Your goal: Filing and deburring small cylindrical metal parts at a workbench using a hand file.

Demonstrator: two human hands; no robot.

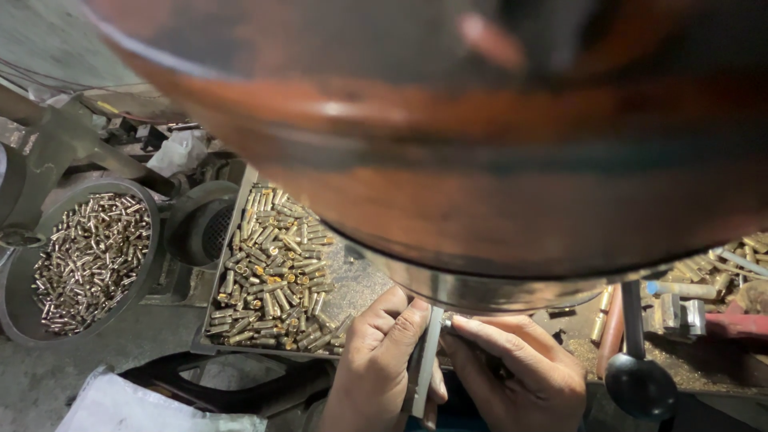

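**Hands at a grey metal bar, brass parts alongside**

Left hand (382,352): fingers curled closed around a flat, dull grey metal bar (426,360) that stands nearly upright between the two hands. Thumb lies against the bar's left face.

Right hand (520,364): forefinger and thumb pinched shut on a small shiny brass piece (448,322), held against the bar's top end. Piece is too small to tell its shape.

Just left of the hands: shallow grey metal tray (240,208), rectangular, heaped with short cylindrical brass pieces (276,264), some lying, some on end. Metal filings dust its bare corner.

Far left: round dark pan (16,312) filled with similar, shinier cylinders.

Right: black ball-knob lever (640,384), smooth and glossy.

Top: a large, blurred, rust-brown curved surface (480,144) fills the upper view.
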